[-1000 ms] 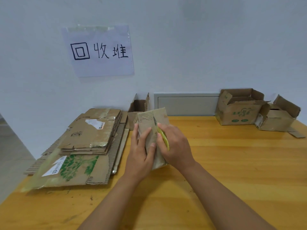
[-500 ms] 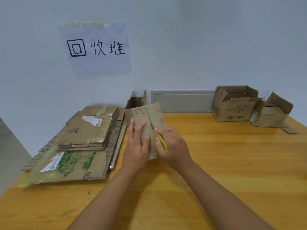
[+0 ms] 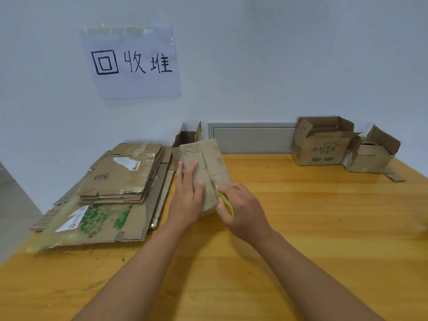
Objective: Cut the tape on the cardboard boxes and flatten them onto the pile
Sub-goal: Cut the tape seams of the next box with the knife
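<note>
**A:** Where's our box right now?

**B:** The small cardboard box (image 3: pixel 206 167) sits mid-worktop (image 3: pixel 324 228), just right of the flattened pile (image 3: pixel 111 193). Our left hand (image 3: pixel 187 198) lies on it with fingers straight, pressing it down. Our right hand (image 3: pixel 243 209) is curled round a yellow-green cutter (image 3: pixel 226 203), its tip at the seam on the box's near end.

**A:** And the other boxes?

**B:** Two open boxes (image 3: pixel 324 147) stand far right by the wall, another open one (image 3: pixel 186 139) behind ours. A paper sign (image 3: pixel 132 63) hangs above the pile.
</note>
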The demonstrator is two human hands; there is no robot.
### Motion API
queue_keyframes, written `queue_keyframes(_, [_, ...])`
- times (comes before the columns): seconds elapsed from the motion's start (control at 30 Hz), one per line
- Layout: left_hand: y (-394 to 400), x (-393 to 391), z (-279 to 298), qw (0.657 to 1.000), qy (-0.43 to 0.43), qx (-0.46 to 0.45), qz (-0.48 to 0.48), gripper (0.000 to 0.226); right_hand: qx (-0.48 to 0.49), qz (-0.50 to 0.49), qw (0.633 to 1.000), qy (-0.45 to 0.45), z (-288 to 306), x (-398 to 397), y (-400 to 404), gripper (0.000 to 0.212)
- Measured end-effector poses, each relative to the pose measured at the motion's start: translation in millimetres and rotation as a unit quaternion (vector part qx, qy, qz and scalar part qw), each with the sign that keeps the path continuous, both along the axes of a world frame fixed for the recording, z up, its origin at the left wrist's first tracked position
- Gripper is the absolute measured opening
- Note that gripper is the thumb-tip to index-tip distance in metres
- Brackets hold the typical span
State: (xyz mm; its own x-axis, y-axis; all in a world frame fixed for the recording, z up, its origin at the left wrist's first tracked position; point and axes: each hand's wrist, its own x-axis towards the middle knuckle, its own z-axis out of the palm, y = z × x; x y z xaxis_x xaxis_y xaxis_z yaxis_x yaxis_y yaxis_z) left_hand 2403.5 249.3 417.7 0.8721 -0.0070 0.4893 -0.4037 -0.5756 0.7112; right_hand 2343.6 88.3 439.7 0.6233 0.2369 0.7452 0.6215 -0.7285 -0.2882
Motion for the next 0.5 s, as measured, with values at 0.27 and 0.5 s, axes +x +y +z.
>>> queue_keyframes(0.27, [0.2, 3.4, 1.5, 1.0, 0.023, -0.015, -0.005, 0.055, -0.01, -0.006, 1.0, 0.001, -9.2, -13.6, -3.0, 0.025])
queue_keyframes(0.5, [0.3, 5.9, 0.0, 0.999, 0.031, -0.021, -0.011, 0.055, -0.009, -0.004, 1.0, -0.005, -15.3, -22.8, -8.2, 0.025])
